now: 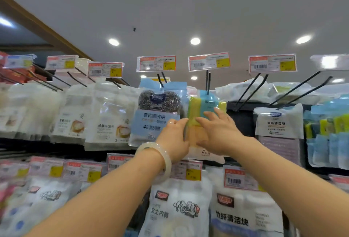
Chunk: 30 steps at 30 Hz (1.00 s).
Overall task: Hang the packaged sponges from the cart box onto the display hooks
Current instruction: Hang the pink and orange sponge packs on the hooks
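A packaged sponge set (203, 107), yellow, blue and orange in clear wrap, hangs on a black double-prong display hook (208, 82) at the top row's middle. My left hand (174, 140), with a pale bangle on its wrist, presses against the pack's left edge. On the pack's front and right side rests my right hand (217, 131), fingers spread flat. Both hands touch the pack; neither is clearly closed around it. The cart box is out of view.
A steel scourer pack (157, 112) hangs just left of the sponges. To the right, bare black hooks (251, 91) stick out over a white cleaning-cloth pack (278, 121). White bagged goods fill the left hooks, price tags (209, 61) top each hook, and more packs hang below.
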Motion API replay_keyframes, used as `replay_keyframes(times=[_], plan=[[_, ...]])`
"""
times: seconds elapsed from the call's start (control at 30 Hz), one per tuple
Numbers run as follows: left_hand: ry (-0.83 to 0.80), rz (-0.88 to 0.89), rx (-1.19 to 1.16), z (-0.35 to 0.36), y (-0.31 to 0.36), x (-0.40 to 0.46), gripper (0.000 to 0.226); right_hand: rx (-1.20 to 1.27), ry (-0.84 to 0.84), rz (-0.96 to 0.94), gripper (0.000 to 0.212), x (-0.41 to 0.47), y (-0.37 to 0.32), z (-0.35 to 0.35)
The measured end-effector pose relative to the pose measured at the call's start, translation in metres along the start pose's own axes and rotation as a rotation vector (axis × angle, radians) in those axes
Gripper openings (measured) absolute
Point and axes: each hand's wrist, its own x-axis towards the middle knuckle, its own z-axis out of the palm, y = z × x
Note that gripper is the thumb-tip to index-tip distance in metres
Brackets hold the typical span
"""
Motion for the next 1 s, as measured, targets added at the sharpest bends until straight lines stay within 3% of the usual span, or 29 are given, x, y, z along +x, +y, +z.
replay_keyframes(times=[0.2, 0.47, 0.8, 1.0], plan=[[0.040, -0.142, 0.452, -0.028, 0.000, -0.048, 0.087, 0.099, 0.151, -0.198, 0.080, -0.034, -0.033, -0.022], [-0.138, -0.655, 0.713, -0.071, -0.050, -0.226, 0.093, 0.329, -0.037, -0.577, 0.081, -0.115, -0.183, 0.025], [-0.202, -1.262, 0.750, -0.129, -0.064, -0.507, 0.090, 0.654, -0.314, -1.055, 0.078, -0.314, -0.402, 0.058], [-0.188, -1.505, 0.645, -0.123, -0.080, -0.628, 0.091, 0.619, -0.517, -1.208, 0.077, -0.401, -0.479, 0.090]])
